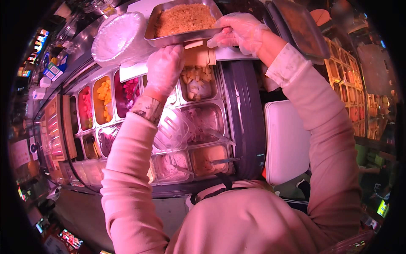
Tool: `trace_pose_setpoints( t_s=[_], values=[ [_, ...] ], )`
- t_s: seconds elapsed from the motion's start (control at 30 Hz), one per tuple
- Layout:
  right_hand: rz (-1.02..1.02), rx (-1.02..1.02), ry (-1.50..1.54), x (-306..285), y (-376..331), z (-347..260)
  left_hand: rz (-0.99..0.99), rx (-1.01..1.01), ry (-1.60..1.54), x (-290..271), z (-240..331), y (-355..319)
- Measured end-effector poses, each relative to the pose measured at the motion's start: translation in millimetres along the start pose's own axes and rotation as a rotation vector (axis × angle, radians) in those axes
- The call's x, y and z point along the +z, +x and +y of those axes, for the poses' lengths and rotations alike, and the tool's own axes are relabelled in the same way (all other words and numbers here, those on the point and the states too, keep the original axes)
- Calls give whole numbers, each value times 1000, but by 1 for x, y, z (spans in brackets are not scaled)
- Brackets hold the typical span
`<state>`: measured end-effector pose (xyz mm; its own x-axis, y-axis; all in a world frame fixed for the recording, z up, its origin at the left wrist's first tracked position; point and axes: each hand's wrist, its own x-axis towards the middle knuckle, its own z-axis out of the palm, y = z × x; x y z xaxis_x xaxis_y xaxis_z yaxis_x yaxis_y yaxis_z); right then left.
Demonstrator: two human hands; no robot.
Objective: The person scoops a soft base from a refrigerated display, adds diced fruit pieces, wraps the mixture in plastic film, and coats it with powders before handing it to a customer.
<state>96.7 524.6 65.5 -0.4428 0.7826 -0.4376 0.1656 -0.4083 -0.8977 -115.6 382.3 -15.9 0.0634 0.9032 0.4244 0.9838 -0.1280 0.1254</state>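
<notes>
Head view: two gloved hands lift a metal tray of golden crumbs point(182, 22) above a chilled topping bar point(237, 122). The left hand point(164, 67) grips the tray's near rim from below; the right hand point(240, 30) clasps its right edge. Fruit-filled tubs point(103, 99) and a stack of clear lids point(118, 38) lie beneath.

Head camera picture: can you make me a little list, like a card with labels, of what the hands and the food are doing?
left hand: gloved, under the metal tray's near edge
right hand: gloved, gripping the tray's right rim
metal tray: lifted above the counter, filled with brown crumbs
below: food wells with yellow cubes and red pieces
beside tray: stack of clear lids
</notes>
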Motion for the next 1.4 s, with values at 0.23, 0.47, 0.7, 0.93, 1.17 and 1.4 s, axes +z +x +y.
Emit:
trace_pose_setpoints(
  t_s=[0.23,0.47,0.7,0.93,1.17,1.4],
  values=[
    [-9,-46,-10,13,-22,-1,578,44,-100,-27,23,-55],
    [46,1,-220,10,-34,42,496,-117,-442,-87,27,-140],
    [23,-1565,-1049,73,-131,29,354,-60,-175,-127,7,-152],
    [-228,-1725,-1551,116,-132,5,452,-258,-399,-160,23,-104],
    [-527,-1644,-1422,191,-37,-61,356,-805,-584,-187,-85,-17],
    [-832,-912,-1409,241,71,-95,27,-938,-102,-132,-183,44]
  ],
)
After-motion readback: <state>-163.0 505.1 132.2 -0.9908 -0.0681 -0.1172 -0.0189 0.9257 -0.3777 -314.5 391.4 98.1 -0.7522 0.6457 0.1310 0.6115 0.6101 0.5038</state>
